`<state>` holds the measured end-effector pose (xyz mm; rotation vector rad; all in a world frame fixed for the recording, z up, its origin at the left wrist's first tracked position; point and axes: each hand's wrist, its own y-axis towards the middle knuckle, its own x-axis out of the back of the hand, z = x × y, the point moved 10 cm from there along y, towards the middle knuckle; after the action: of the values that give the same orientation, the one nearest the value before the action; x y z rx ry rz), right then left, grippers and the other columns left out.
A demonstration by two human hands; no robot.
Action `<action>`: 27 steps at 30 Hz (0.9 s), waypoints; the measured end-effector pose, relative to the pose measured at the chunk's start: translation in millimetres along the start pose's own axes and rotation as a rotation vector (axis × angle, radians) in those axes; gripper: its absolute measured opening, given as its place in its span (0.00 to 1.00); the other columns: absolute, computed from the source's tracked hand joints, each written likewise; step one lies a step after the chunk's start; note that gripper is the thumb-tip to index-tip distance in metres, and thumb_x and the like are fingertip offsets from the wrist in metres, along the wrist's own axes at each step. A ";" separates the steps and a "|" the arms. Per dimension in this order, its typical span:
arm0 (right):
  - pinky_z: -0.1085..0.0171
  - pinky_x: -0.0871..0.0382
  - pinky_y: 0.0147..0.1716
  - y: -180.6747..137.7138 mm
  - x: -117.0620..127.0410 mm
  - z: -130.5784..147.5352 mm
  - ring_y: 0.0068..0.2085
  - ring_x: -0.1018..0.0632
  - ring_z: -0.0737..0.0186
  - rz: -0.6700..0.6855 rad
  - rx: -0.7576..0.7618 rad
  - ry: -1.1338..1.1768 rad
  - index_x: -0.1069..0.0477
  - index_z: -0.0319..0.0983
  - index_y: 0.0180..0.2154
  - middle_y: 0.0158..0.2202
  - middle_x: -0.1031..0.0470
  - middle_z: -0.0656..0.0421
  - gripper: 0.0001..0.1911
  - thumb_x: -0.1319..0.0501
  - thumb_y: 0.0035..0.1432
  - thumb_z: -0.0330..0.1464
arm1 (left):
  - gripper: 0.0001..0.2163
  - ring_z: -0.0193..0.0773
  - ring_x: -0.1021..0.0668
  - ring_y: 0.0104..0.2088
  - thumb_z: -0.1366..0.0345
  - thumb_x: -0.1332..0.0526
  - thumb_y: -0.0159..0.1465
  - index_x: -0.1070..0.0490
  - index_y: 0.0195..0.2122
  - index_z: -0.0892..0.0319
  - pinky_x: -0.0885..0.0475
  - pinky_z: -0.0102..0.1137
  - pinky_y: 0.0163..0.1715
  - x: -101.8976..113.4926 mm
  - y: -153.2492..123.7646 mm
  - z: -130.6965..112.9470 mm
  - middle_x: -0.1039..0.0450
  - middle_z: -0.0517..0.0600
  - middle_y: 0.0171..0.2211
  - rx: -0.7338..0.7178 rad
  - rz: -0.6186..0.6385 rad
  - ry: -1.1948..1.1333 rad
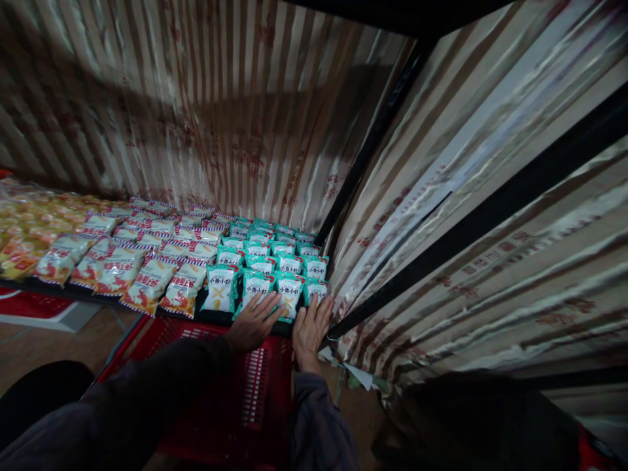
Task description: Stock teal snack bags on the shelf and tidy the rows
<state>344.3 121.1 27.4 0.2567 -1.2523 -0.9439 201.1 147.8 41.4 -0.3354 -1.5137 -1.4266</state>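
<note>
your left hand (pixel 252 322) loosely open, fingertips on front of teal snack packs (pixel 287 264); right hand (pixel 310 329) open too, fingers flat against end pack (pixel 314 286), both unclenched; teal packs lined up in rows on shelf (pixel 216 316), just past red basket (pixel 280 369), white-and-red packs (pixel 120 269) past basket's left corner, yellow packs (pixel 36 226) further left of basket

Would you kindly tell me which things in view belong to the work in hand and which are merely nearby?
Apparently in the work:
green packets, at the left hand and right hand
black shelf beneath

Apparently just nearby:
stripe-edged packets
yellow packets
red basket, role unclear
</note>
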 end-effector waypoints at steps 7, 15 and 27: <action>0.37 0.49 0.60 -5.1 -2.7 7.6 0.69 0.59 0.46 0.006 0.030 0.007 0.55 0.38 0.66 0.69 0.61 0.45 0.28 0.59 0.67 0.38 | 0.24 0.50 0.45 0.66 0.62 0.46 0.65 0.41 0.63 0.58 0.53 0.48 0.64 0.9 -24.2 10.1 0.45 0.57 0.65 0.133 -0.020 0.012; 0.39 0.49 0.60 -2.7 -6.5 6.9 0.69 0.57 0.47 0.024 0.033 0.007 0.54 0.37 0.65 0.68 0.56 0.43 0.28 0.59 0.67 0.39 | 0.23 0.48 0.46 0.66 0.62 0.46 0.65 0.40 0.62 0.57 0.54 0.46 0.64 -6.7 -21.7 14.6 0.46 0.55 0.65 0.127 -0.005 0.013; 0.41 0.49 0.61 -21.3 9.9 72.5 0.69 0.57 0.49 0.026 0.252 0.108 0.61 0.39 0.67 0.69 0.57 0.46 0.29 0.56 0.67 0.34 | 0.24 0.46 0.45 0.66 0.61 0.49 0.66 0.43 0.63 0.57 0.54 0.46 0.64 -2.7 -26.2 17.9 0.46 0.55 0.65 0.127 0.019 0.004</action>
<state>270.3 123.7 45.4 0.4817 -1.2714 -0.7400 174.4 157.5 26.8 -0.2682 -1.5850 -1.3088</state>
